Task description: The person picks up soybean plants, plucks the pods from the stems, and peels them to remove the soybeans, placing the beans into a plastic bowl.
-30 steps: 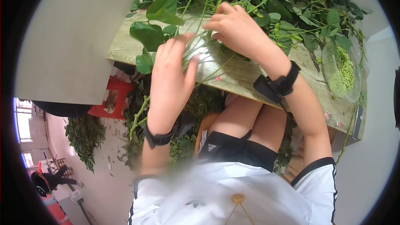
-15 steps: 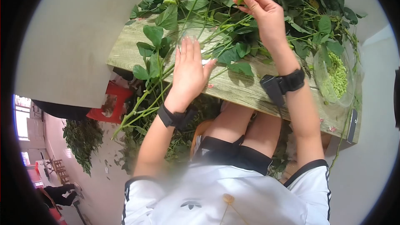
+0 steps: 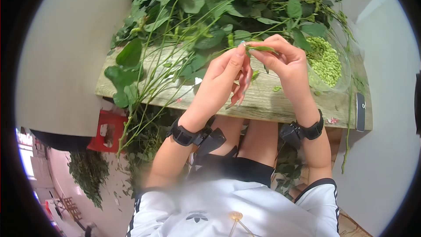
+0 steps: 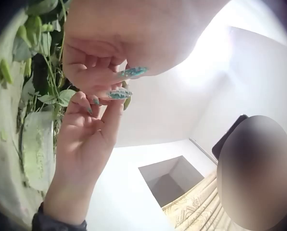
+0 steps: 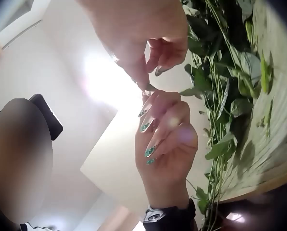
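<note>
White cloth comes nearest: a shirt [image 3: 215,199] with black trim, then black shorts [image 3: 239,170] below the table's near edge. A dark strap circles each wrist.

Over the table [image 3: 263,105], inward from the near edge, the left hand [image 3: 223,72] and right hand [image 3: 287,61] meet at a slim green pod [image 3: 262,48]. The left hand pinches one end of it by thumb and fingertip; the right hand pinches it from the other side. Their long nails carry teal decoration.

Beneath and between the hands, small loose pods [image 3: 277,88] lie on the wood-grain top. Leafy stems [image 3: 147,81] cross the near edge by its left corner and hang past it. Toward the right end stands a clear bowl [image 3: 316,80] of shelled green beans [image 3: 325,63], and a dark flat object [image 3: 360,112] is at the near right corner.

A thick pile of leafy plants [image 3: 210,2] covers the far edge. Beyond the left end, down on the floor, are a red stool [image 3: 105,131] and another heap of greenery [image 3: 87,171].
</note>
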A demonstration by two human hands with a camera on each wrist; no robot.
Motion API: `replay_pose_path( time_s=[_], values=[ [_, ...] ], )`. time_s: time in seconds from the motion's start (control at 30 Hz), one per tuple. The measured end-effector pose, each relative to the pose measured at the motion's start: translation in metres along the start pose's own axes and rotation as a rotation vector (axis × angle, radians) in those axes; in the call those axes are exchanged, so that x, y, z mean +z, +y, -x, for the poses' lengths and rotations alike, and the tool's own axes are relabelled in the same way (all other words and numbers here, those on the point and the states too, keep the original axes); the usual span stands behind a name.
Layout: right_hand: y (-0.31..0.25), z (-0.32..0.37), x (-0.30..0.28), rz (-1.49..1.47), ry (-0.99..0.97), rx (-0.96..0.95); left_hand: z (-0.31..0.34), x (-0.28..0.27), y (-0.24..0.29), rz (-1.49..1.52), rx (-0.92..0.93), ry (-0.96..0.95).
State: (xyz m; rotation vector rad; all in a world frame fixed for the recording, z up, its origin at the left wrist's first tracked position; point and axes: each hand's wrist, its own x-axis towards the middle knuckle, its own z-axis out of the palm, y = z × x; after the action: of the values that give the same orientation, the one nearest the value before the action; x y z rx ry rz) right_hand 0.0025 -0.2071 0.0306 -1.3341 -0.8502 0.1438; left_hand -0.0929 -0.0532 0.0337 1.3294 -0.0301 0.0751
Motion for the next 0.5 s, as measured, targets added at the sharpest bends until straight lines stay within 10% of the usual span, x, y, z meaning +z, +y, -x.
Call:
replay_pose_path(
  time_s=[0.3, 0.5],
  values=[
    [0.015, 0.007, -0.035, -0.175, 0.120, 0.020, -0.049, 0.013, -0.023, 0.253, -0.074, -0.264],
    [-0.008, -0.005, -0.037, 0.281, 0.289, -0.040, -0.066, 0.006, -0.006, -0.288, 0.117, -0.212]
  ],
)
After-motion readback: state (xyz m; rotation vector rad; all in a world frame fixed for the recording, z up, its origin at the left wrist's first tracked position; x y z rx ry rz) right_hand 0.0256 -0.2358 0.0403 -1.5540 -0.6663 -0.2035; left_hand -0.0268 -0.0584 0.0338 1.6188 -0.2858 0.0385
